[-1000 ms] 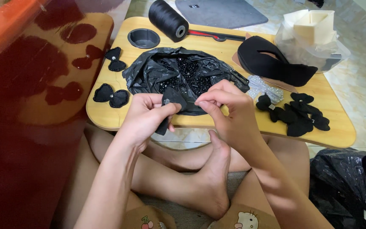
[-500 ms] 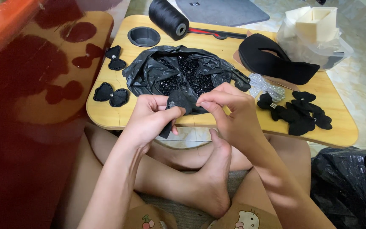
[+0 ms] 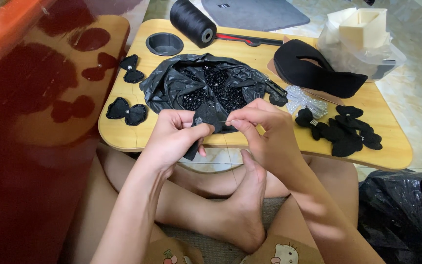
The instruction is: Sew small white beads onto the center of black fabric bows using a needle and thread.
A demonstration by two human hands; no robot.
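My left hand (image 3: 174, 137) pinches a small black fabric bow piece (image 3: 202, 128) with a pale bead on it, just in front of the low yellow table (image 3: 123, 137). My right hand (image 3: 264, 134) is closed on a thin needle (image 3: 225, 121) whose tip meets the fabric. Behind both hands lies an open black plastic bag (image 3: 172, 83) filled with shiny black beads (image 3: 216, 90). My bare legs and a foot show under the hands.
Finished black bows (image 3: 125, 111) lie at the table's left, several more bows (image 3: 343, 129) at its right. A black thread spool (image 3: 191, 22), a round black lid (image 3: 164, 44), a black headband piece (image 3: 313, 68), clear beads (image 3: 306, 101), a white box in plastic (image 3: 362, 34) and a black bag (image 3: 406, 210) on the floor.
Both hands stay together on the fabric piece; the right hand has drawn the needle slightly closer to the left fingers. The view has shifted a little.
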